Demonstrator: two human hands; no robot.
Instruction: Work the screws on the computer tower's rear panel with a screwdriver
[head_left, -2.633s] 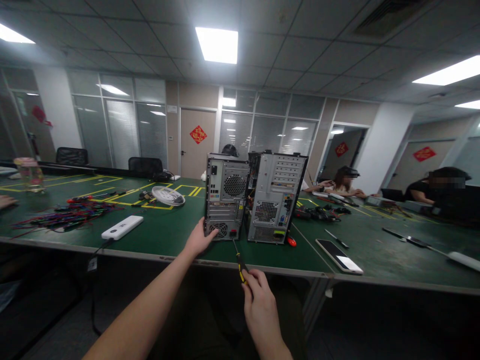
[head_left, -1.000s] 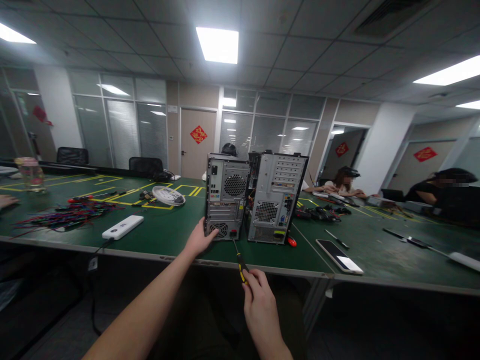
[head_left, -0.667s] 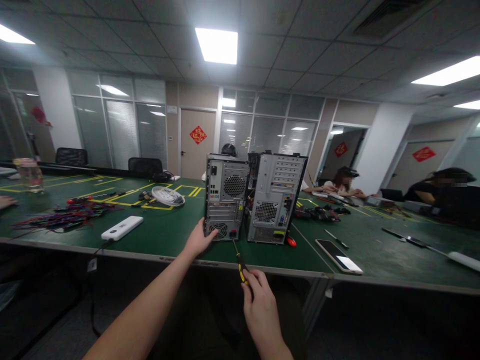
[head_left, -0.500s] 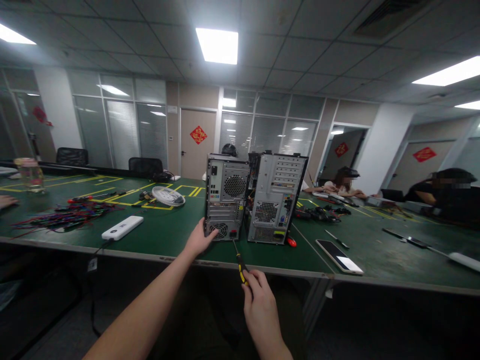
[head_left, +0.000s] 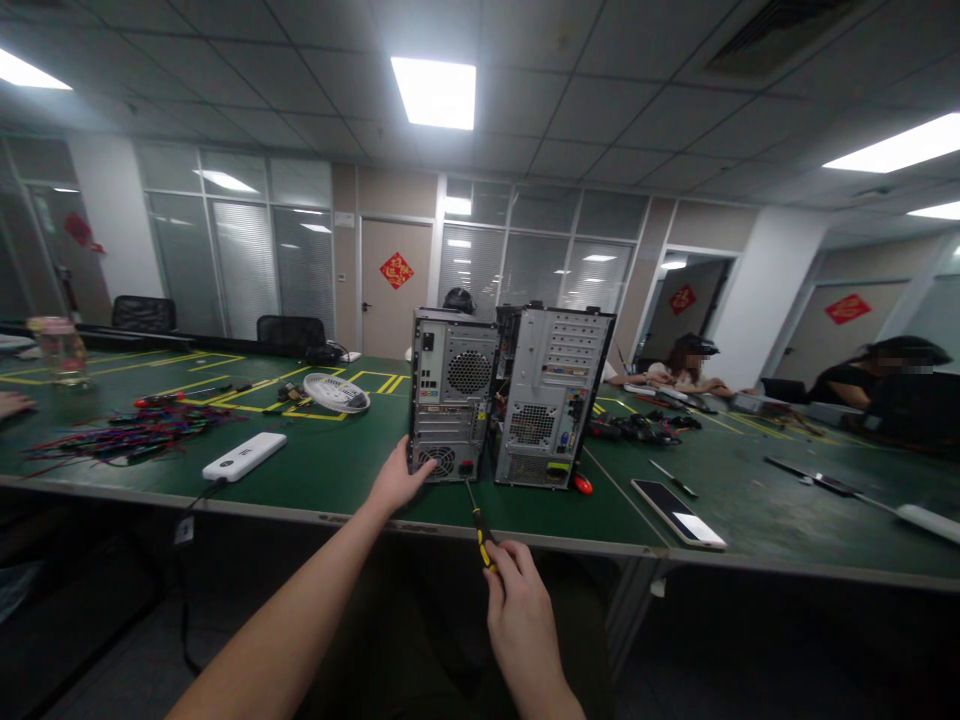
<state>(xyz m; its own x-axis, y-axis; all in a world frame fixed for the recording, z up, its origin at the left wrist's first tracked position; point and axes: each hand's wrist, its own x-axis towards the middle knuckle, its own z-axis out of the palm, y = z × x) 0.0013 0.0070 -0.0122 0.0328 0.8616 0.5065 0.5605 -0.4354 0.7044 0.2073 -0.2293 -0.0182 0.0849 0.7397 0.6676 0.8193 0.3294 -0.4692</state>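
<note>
Two desktop computer cases stand upright side by side with their back panels toward me. My left hand (head_left: 401,478) grips the lower left corner of the left computer case (head_left: 451,412), the thumb lying over its bottom fan grille and the other fingers mostly hidden along its side. Pinched in the fingers of my right hand (head_left: 519,598) is a black and yellow screwdriver (head_left: 480,528). Its shaft points up to the bottom edge of that case, by the red switch; whether the tip sits in a screw is too small to tell. The right computer case (head_left: 536,420) is untouched.
On the green table (head_left: 360,497) lie a white power bank (head_left: 245,457), bundled coloured wires (head_left: 139,432), a white round fan cover (head_left: 337,393), a phone (head_left: 679,514) and a red-handled tool (head_left: 583,484). Black cables (head_left: 645,427) lie farther back. Two people sit at the right; another person's hand shows far left.
</note>
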